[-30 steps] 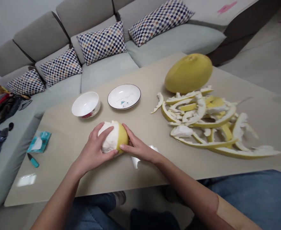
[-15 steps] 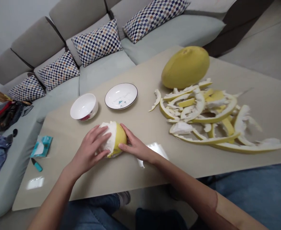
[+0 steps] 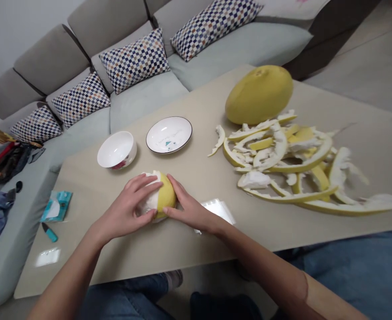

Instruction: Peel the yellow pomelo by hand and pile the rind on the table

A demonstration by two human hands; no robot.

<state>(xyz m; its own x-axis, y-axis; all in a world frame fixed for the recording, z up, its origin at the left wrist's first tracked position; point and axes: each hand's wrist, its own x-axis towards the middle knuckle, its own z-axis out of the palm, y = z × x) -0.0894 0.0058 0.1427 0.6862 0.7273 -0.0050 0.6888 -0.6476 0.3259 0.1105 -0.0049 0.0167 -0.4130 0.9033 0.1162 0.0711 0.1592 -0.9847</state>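
Note:
A partly peeled pomelo (image 3: 164,197), white pith on its left and yellow rind on its right, rests on the beige table (image 3: 149,249). My left hand (image 3: 124,211) wraps over its white side with the fingers curled on top. My right hand (image 3: 189,209) grips its yellow side, thumb under and fingers along the rind. Both hands hold the fruit down on the tabletop.
A whole yellow pomelo (image 3: 259,94) lies at the far right, with a heap of peel strips (image 3: 289,164) in front of it. A white bowl (image 3: 116,150) and a white plate (image 3: 168,134) stand behind the fruit. A tissue pack (image 3: 56,205) and a small teal object (image 3: 50,232) lie at the left.
The fruit has turned a little between my hands, and my left fingers have slid further over its white top. The view has shifted slightly.

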